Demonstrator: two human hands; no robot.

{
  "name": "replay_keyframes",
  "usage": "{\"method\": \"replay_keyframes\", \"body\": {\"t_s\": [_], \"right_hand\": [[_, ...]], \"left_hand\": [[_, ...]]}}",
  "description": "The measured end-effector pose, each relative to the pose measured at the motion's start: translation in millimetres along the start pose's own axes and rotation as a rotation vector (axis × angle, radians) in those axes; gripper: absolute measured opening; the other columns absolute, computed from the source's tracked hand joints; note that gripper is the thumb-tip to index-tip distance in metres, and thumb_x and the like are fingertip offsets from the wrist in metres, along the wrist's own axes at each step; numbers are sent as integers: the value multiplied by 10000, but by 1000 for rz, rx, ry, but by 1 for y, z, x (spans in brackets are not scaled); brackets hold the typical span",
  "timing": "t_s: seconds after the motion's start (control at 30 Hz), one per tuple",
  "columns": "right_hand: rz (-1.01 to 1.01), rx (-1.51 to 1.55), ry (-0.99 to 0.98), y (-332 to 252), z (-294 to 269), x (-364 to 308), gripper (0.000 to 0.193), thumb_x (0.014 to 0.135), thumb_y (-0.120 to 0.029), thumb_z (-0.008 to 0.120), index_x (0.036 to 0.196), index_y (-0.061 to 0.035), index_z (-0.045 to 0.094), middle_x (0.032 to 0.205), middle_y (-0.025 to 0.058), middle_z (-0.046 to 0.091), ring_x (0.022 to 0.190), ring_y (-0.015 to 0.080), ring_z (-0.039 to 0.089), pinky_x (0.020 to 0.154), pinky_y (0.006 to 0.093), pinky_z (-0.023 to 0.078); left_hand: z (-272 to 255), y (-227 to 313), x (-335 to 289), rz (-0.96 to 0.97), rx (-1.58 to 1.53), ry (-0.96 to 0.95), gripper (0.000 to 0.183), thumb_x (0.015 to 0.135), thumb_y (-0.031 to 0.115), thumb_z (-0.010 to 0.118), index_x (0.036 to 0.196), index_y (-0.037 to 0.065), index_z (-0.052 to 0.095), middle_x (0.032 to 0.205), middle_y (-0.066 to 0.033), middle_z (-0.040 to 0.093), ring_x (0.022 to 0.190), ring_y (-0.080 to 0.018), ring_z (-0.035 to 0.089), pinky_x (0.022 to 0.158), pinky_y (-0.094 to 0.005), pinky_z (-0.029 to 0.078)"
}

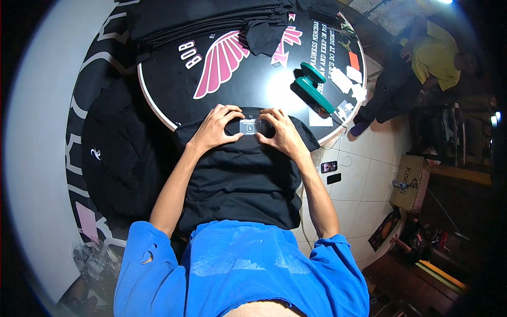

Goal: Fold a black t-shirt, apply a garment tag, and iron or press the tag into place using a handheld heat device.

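A small rectangular neck label (250,127), dark grey with white print, lies at the collar of a black T-shirt (240,182). My left hand (215,127) pinches its left side, thumb below and fingertips above. On the opposite side my right hand (280,132) does likewise, its thumb at the lower right corner. The shirt spreads from the near edge of the round table (222,103) down to my lap. Farther right on the tabletop rests a green handheld iron (314,90), with a cord running off the edge.
Stacked black garments (206,24) cover the table's far side. Left of me is a black garment pile (119,153). White paper pieces (342,80) lie past the iron. Two phones (329,167) are on the tiled floor, near a cardboard box (409,182). A person in yellow (435,55) is at far right.
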State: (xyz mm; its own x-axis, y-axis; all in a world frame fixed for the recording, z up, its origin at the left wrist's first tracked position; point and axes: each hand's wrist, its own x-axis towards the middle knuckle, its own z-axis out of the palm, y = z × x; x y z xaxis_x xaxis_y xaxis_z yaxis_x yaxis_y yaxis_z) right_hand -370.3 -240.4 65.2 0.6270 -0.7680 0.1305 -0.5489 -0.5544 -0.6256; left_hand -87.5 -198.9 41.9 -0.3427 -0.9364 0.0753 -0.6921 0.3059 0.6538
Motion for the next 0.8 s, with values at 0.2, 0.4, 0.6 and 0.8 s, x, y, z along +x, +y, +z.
{"method": "replay_keyframes", "body": {"t_s": [0.2, 0.4, 0.6, 0.8], "right_hand": [[7, 12, 12, 1, 2, -2, 487, 856, -220, 907, 1275, -53, 724, 1426, 129, 660, 1324, 361, 612, 1207, 471, 519], [-9, 11, 35, 4, 6, -5, 464, 876, -220, 885, 1284, -56, 736, 1448, 137, 652, 1327, 363, 612, 1206, 472, 518], [23, -10, 10, -1, 7, -6, 402, 904, -216, 864, 1260, -62, 760, 1469, 143, 641, 1335, 363, 607, 1195, 470, 521], [-7, -49, 66, -2, 9, -7, 386, 911, -204, 860, 1256, -60, 762, 1472, 148, 638, 1334, 364, 608, 1183, 467, 524]], "left_hand": [[-1, 1, 1, 13, -19, 18, 625, 852, 321, 912, 1407, 114, 714, 1496, -85, 664, 1343, -311, 612, 1244, -495, 489], [-1, 2, 1, 20, -9, 5, 603, 871, 338, 902, 1411, 139, 720, 1509, -78, 652, 1349, -314, 602, 1242, -495, 484], [2, -2, -2, 31, -23, -11, 440, 887, 328, 896, 1286, 172, 794, 1515, -53, 643, 1353, -299, 585, 1236, -486, 488], [2, -1, -3, 25, -56, 4, 376, 887, 310, 900, 1224, 162, 824, 1513, -51, 653, 1343, -289, 592, 1228, -478, 493]]}}
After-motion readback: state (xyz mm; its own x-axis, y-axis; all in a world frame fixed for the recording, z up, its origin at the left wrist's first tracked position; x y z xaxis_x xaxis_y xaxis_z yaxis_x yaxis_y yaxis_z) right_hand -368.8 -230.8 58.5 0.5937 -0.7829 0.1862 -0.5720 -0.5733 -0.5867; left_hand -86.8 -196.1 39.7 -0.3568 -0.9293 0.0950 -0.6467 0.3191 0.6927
